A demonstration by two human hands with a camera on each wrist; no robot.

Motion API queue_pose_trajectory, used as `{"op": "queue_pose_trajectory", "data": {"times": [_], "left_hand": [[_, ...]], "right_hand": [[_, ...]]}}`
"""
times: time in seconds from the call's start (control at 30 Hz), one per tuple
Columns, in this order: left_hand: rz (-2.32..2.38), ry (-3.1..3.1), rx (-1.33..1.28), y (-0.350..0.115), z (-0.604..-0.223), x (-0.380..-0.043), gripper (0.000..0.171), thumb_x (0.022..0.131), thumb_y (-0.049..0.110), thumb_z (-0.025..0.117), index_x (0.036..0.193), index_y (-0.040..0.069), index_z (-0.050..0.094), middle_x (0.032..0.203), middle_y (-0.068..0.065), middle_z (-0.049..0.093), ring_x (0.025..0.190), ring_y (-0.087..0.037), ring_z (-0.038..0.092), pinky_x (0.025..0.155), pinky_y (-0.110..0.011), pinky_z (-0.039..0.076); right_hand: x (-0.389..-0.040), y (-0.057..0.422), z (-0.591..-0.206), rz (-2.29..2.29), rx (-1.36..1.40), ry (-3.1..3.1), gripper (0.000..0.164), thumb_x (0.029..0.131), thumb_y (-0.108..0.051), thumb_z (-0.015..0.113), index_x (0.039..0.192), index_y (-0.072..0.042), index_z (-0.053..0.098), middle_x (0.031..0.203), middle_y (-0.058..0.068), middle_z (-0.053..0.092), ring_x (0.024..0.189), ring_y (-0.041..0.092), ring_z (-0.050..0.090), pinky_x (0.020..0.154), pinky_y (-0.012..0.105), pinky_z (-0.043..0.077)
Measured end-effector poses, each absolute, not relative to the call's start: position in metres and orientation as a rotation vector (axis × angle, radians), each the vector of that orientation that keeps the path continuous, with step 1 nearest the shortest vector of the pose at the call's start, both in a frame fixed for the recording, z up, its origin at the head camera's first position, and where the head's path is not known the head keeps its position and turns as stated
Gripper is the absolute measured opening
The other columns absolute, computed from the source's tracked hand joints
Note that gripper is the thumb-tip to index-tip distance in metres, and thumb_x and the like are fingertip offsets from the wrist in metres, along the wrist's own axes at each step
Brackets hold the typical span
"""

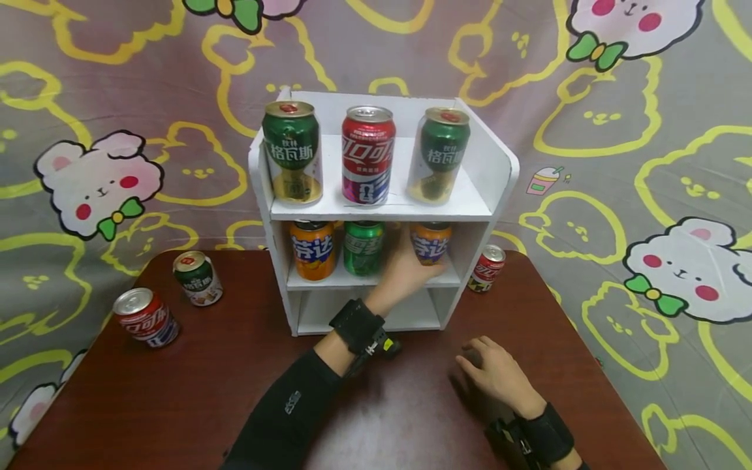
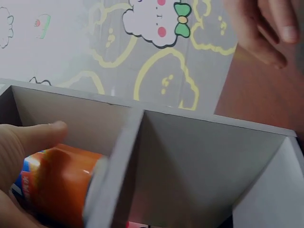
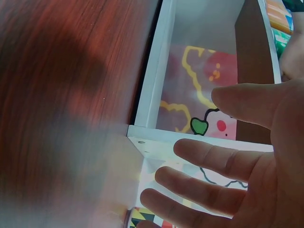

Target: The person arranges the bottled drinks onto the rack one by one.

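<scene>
My left hand (image 1: pixel 405 273) reaches into the right end of the white rack's middle shelf and grips an orange soda can (image 1: pixel 431 243). In the left wrist view, the thumb lies along one side of that can (image 2: pixel 66 183) and the fingers are partly cut off by the frame. To its left on the same shelf stand a green can (image 1: pixel 363 249) and another orange soda can (image 1: pixel 313 251). My right hand (image 1: pixel 499 373) is over the table to the right of the rack, holding nothing, its fingers spread in the right wrist view.
The white rack (image 1: pixel 502 163) carries two green-and-white cans and a red cola can (image 1: pixel 368 156) on top. Its bottom level (image 1: pixel 364 312) shows bare. On the brown table (image 1: pixel 235 378), a red can (image 1: pixel 147 318) and a green-and-white can (image 1: pixel 198 279) stand left, another red can (image 1: pixel 487 267) right.
</scene>
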State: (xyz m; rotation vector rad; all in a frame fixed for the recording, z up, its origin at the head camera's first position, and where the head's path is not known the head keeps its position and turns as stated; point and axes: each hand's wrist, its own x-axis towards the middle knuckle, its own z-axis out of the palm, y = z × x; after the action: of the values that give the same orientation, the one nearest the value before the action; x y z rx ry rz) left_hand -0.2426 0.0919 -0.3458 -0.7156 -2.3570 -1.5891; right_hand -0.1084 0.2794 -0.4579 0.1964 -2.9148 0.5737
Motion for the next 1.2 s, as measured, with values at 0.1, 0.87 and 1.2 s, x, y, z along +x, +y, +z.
{"op": "queue_pose_trajectory", "data": {"times": [0.1, 0.87, 1.2], "left_hand": [[-1.546, -2.375, -0.728, 0.092, -0.353, -0.242, 0.096, 0.063, 0.018, 0.078, 0.136, 0.011, 0.017, 0.119, -0.007, 0.043, 0.107, -0.017, 0.044, 0.092, -0.029, 0.034], [-1.489, -2.499, -0.615, 0.095, -0.359, -0.244, 0.085, 0.066, 0.024, 0.077, 0.132, 0.009, 0.025, 0.117, -0.007, 0.048, 0.104, -0.018, 0.049, 0.088, -0.031, 0.038], [-1.486, -2.454, -0.589, 0.098, -0.361, -0.246, 0.085, 0.065, 0.027, 0.077, 0.131, 0.009, 0.027, 0.116, -0.006, 0.049, 0.103, -0.017, 0.049, 0.088, -0.029, 0.038]], "right_hand": [[-0.108, 0.279, -0.457, 0.581, 0.193, -2.915, 0.028, 0.080, -0.030, 0.063, 0.097, -0.009, 0.063, 0.092, 0.002, 0.056, 0.082, 0.018, 0.056, 0.065, 0.035, 0.046], [-0.110, 0.286, -0.462, 0.603, 0.192, -2.912, 0.028, 0.080, -0.030, 0.063, 0.097, -0.009, 0.063, 0.089, 0.001, 0.056, 0.077, 0.016, 0.056, 0.061, 0.032, 0.045], [-0.112, 0.288, -0.463, 0.608, 0.177, -2.931, 0.028, 0.080, -0.030, 0.063, 0.097, -0.009, 0.063, 0.090, 0.002, 0.056, 0.078, 0.017, 0.056, 0.062, 0.034, 0.045]]}}
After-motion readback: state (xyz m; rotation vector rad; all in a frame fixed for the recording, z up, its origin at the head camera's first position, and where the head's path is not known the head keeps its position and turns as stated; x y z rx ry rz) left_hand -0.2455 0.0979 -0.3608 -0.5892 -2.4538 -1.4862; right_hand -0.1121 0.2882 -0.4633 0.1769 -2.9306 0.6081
